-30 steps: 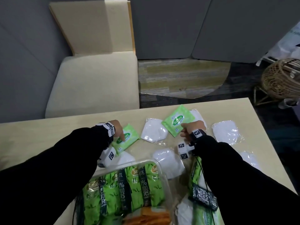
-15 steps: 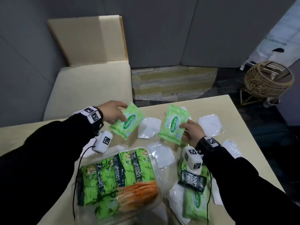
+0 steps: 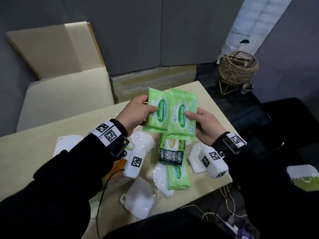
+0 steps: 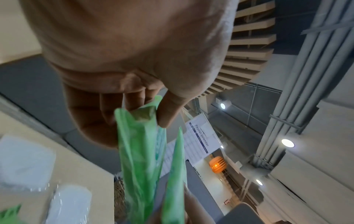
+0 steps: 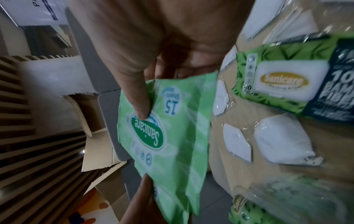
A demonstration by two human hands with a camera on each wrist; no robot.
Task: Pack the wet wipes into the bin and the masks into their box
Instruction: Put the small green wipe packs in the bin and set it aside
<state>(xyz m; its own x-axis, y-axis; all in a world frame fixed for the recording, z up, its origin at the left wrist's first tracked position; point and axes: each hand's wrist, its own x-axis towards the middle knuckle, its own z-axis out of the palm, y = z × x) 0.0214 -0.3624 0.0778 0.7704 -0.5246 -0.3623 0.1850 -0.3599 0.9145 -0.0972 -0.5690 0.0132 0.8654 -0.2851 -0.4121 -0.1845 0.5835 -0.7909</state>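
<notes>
My left hand [image 3: 138, 112] pinches a light green Sanicare wipes pack [image 3: 158, 111], lifted above the table. My right hand [image 3: 203, 123] grips a second like pack [image 3: 182, 114], thumb on its label, overlapping the first pack's right edge. In the left wrist view the left pack [image 4: 139, 151] hangs edge-on between thumb and fingers. The right wrist view shows the right pack [image 5: 166, 136] under my thumb. Below them on the table [image 3: 25, 152] lie a dark-banded bamboo wipes pack [image 3: 172, 152], another light green pack [image 3: 177, 176] and several bagged white masks [image 3: 143, 202]. The bin is hidden behind my left arm.
A cream bench seat [image 3: 65, 95] stands behind the table, with a flat cardboard sheet [image 3: 51, 47] leaning on the grey wall. A wicker basket on a stand [image 3: 238, 68] sits on the floor at the right. Cables [image 3: 222, 213] hang off the table's near right edge.
Both hands lifted their green packs off the table and brought them together, side by side, in front of me. The view has swung right, and the bin has gone out of sight.
</notes>
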